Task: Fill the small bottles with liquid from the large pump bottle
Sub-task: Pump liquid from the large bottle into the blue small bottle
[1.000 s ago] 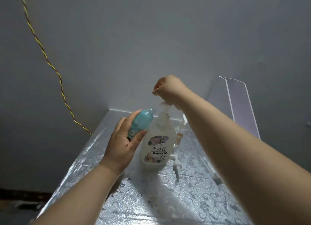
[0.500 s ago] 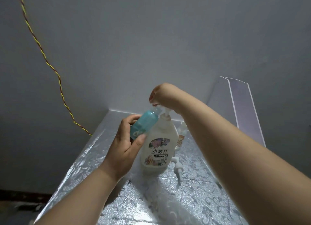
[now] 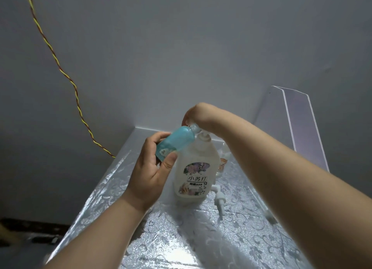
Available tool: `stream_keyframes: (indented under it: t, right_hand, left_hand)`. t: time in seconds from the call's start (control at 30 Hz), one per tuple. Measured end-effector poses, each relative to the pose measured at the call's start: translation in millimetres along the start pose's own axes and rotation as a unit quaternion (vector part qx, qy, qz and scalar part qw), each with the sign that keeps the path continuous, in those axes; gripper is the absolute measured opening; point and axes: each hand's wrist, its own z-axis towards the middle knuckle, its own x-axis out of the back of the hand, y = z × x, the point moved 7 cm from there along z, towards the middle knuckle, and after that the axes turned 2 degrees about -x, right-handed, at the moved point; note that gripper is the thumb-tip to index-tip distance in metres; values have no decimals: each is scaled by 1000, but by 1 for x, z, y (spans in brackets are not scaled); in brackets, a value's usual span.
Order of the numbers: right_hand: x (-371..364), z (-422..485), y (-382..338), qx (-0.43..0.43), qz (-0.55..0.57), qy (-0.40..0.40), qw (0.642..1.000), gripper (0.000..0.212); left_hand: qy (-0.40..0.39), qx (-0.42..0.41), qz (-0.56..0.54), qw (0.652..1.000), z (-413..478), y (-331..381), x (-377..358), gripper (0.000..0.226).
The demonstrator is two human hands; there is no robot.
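Pump bottle (image 3: 194, 173) of pale liquid, tilted blue-filled small bottle (image 3: 175, 143) at spout

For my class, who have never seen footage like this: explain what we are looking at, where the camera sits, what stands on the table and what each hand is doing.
There is no machine here, only a person's two bare hands, filmed by a wide-angle camera worn on the head and looking down. The left hand holds a small blue bottle, tilted with its mouth at the pump. The right hand rests on the pump top of the large white bottle, which stands on a silver patterned table. A loose white pump lies beside it, and another small bottle stands partly hidden behind.
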Motion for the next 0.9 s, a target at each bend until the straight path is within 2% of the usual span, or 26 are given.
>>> stream_keyframes:
  t: [0.27, 0.43, 0.73, 0.9]
  right_hand:
    - [1, -2, 4, -7, 78, 30, 996, 31]
    - [16, -8, 3, 1, 110, 62, 992, 30]
    - [-3, -6, 2, -2, 93, -8, 996, 29]
    - [-5, -3, 7, -18, 94, 3, 995, 30]
  left_hand:
    - [-20, 7, 0, 1000, -1, -1, -5, 34]
    - [-7, 11, -21, 1000, 1, -3, -1, 49]
    - [-12, 11, -9, 1000, 3, -9, -1, 47]
    - [-22, 11, 1, 1000, 2, -7, -3, 48]
